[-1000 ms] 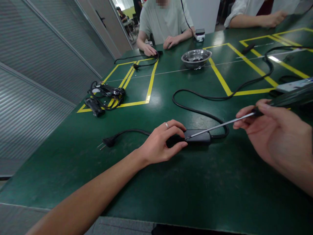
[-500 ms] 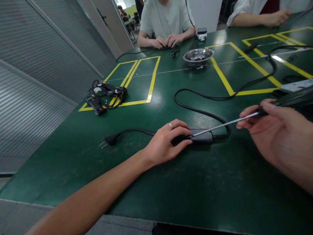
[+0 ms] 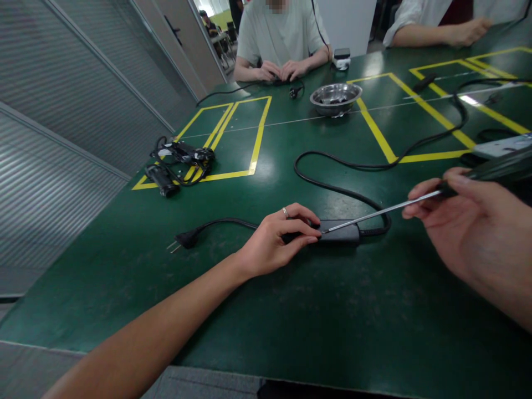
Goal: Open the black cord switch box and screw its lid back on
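Observation:
A black power adapter lies on the green table, its left end covered by my left hand, whose fingers grip it there. From that end a short cord runs left to a two-pin plug; a longer black cable leaves the right end and curls away. My right hand is closed around the dark handle of a long screwdriver. Its shaft slants down to the left, and the tip meets the top of the adapter just beside my left fingertips. Whatever sits under the tip is too small to make out.
Bundled black cords with a dark cylinder lie at the left. A steel bowl with small dark things stands farther back. Yellow tape marks areas on the table. Across it, a person handles a dark object; another person's arm rests at upper right.
My left hand's fingertips have drawn back slightly to the left, showing more of the adapter's top. The screwdriver stays on the adapter at nearly the same angle.

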`<state>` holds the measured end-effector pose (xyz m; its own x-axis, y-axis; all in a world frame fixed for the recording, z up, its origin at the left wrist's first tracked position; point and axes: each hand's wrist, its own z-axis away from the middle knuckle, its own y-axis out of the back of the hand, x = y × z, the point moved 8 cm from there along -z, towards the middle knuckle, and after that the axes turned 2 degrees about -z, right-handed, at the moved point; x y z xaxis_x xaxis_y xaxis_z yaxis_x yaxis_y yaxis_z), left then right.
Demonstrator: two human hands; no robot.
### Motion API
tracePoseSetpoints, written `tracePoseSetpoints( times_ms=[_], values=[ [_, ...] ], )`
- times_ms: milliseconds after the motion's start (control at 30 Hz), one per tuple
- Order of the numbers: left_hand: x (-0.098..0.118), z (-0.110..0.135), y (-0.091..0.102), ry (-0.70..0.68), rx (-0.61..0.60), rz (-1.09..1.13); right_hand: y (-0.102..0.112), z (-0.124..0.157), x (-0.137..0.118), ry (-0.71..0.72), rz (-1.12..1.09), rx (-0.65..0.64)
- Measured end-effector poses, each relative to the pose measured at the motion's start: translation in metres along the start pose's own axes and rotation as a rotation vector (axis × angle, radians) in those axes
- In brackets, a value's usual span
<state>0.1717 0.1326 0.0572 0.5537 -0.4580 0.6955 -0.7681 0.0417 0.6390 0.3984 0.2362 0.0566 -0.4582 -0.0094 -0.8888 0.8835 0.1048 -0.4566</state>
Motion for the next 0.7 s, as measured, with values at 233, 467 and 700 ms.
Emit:
tracePoseSetpoints(
  times_ms=[233, 467, 700],
  values=[
    [-0.003, 0.002, -0.002, -0.003, -0.053, -0.060, 0.002, 0.000, -0.001, 0.016, -0.016, -0.017],
    [-0.007, 0.001, -0.005, 0.023, -0.071, -0.117, -0.010, 0.007, -0.008, 0.083, 0.024, -0.119],
    [-0.008, 0.001, -0.008, 0.029, -0.103, -0.153, -0.027, 0.032, -0.023, 0.250, 0.305, -0.180]
  ],
)
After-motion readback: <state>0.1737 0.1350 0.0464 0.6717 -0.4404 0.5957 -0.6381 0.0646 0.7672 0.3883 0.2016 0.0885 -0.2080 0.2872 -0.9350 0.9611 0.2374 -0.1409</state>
